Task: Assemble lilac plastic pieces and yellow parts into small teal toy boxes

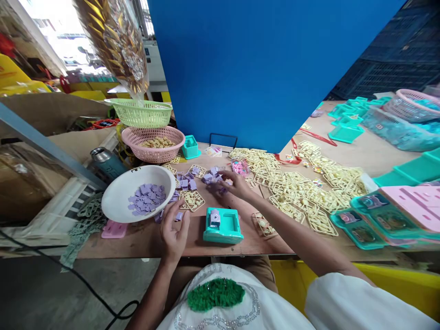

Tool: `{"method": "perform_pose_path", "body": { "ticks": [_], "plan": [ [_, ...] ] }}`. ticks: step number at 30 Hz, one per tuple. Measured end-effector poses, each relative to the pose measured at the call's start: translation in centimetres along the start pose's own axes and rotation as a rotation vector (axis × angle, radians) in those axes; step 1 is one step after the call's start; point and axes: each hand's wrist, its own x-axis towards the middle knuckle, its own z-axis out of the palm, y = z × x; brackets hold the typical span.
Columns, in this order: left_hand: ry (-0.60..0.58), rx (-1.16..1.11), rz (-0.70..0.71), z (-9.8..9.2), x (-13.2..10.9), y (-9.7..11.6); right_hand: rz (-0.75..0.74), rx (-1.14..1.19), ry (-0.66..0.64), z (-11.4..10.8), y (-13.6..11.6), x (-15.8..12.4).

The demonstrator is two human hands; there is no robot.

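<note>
My left hand (174,231) hovers beside the white bowl (117,201), thumb and fingers apart and nothing held. Small flat purple plastic pieces (147,198) fill the bowl's middle. My right hand (237,184) reaches over a loose pile of purple pieces (212,175), its thumb and forefinger apart; the fingertips are slightly blurred. In front of me, between both hands, a turquoise plastic box (223,233) lies on the table, with a small purple part (215,218) set in its left side. A cream plastic frame of parts (192,200) is close to my left fingertips.
Many cream part frames (292,183) cover the table's right half. Turquoise boxes with pink panels (412,206) stand at far right. A pink basket (154,153), a green basket (140,113) and a flask (106,162) are at left. A blue panel (247,73) rises behind.
</note>
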Motion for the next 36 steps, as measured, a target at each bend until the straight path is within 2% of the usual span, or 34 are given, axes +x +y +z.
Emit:
{"method": "perform_pose_path", "body": {
  "ticks": [4,7,9,12,15,20,23,27,30,36],
  "plan": [
    [-0.137,-0.304,-0.282,2.5,2.2,1.0,0.035,0.227,0.018,-0.8,-0.4,-1.0],
    [-0.258,-0.606,-0.609,5.3,4.5,1.6,0.014,0.299,-0.003,-0.3,-1.9,-1.7],
    [-0.319,-0.797,-0.783,6.7,5.8,1.5,-0.012,0.274,-0.025,0.2,-2.6,-1.7],
    [-0.296,-0.907,-0.908,7.4,6.9,0.6,-0.051,0.112,-0.017,0.5,-2.9,-0.3],
    [-0.281,-0.929,-0.951,6.6,7.2,-0.3,-0.066,-0.078,0.004,0.5,-2.3,1.9],
    [-0.254,-0.943,-0.987,5.2,7.2,-0.5,-0.112,-0.261,-0.159,2.2,-1.9,4.2],
    [-0.270,-0.942,-0.981,4.7,7.2,-0.5,-0.095,-0.245,-0.165,3.0,-1.9,4.3],
    [-0.290,-0.878,-0.941,4.4,7.2,-1.1,-0.046,-0.096,-0.076,2.4,-1.6,3.7],
    [-0.326,-0.827,-0.891,5.5,7.5,-1.5,0.014,0.073,0.016,1.6,-1.8,3.1],
    [-0.360,-0.808,-0.815,10.0,8.9,-1.5,0.102,0.360,0.142,1.8,-3.0,2.0]
  ]
}}
